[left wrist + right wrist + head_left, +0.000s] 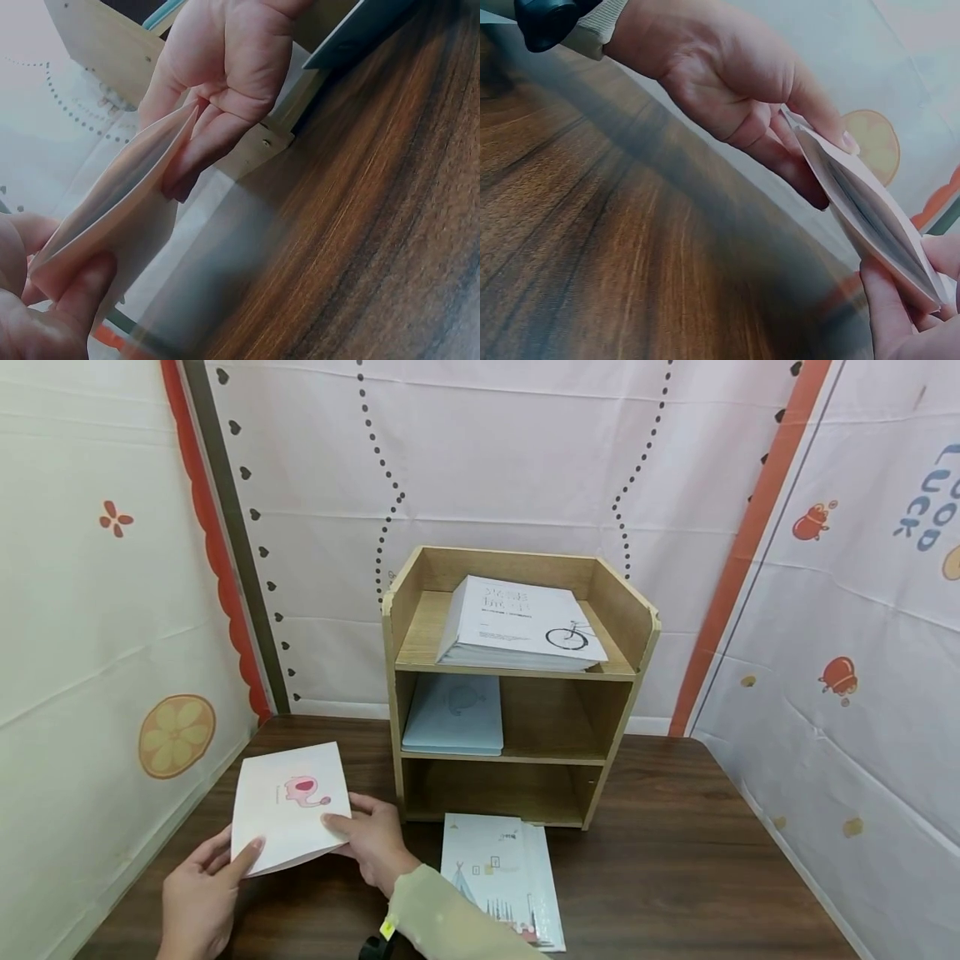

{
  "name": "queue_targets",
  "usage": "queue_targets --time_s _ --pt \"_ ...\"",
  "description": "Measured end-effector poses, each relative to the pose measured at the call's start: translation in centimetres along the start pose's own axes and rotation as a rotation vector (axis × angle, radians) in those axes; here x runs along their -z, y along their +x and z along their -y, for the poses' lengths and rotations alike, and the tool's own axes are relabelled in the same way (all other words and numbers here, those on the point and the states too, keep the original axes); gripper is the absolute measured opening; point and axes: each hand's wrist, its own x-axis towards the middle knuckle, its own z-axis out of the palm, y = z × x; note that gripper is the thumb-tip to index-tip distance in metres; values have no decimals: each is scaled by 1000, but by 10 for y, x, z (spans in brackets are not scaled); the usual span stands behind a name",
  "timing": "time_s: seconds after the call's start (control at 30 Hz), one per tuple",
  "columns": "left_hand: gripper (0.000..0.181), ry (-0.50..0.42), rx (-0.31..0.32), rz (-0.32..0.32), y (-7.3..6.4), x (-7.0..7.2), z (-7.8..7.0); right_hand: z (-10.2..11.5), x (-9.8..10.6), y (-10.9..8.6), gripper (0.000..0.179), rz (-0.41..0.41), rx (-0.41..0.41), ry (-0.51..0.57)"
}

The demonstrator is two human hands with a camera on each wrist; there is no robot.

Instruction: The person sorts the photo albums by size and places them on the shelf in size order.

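Observation:
Both hands hold a white notebook (288, 802) with a pink elephant on its cover, at the table's left side. My left hand (198, 893) grips its lower left corner, thumb on the cover. My right hand (375, 842) pinches its right edge, thumb on top and fingers underneath. In the left wrist view the notebook (142, 232) bows apart along its near edge, showing a gap between the covers. From the right wrist, its edge (870, 214) appears between my right hand (727, 82) and my left hand (907, 315).
A wooden three-tier shelf (517, 759) stands at the back centre. White notebooks with a bicycle print (517, 627) lie on top, pale blue notebooks (453, 714) on the middle tier. White notebooks with a tent print (491, 877) lie before it. Printed curtains (517, 443) surround the table (675, 860).

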Motion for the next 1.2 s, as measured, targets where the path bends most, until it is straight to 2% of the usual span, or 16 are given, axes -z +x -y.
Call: queue_targets --time_s 0.37,0.63,0.8,1.0,1.13,1.2 --pt "74 -11 15 -7 -9 -1 0 -6 6 -2 39 1 23 -7" --pt "80 -103 26 -27 -22 1 -3 -1 11 -10 40 32 44 -5" --pt "79 -69 9 -33 -29 3 -5 5 17 -16 40 56 47 -29" --pt "79 -71 27 -47 -37 6 -9 10 22 -23 41 78 43 -28" --pt "85 -27 35 -47 -41 7 -10 10 27 -27 41 90 39 -19" --pt "82 -43 39 -49 -44 7 -9 11 29 -29 42 100 44 -21"
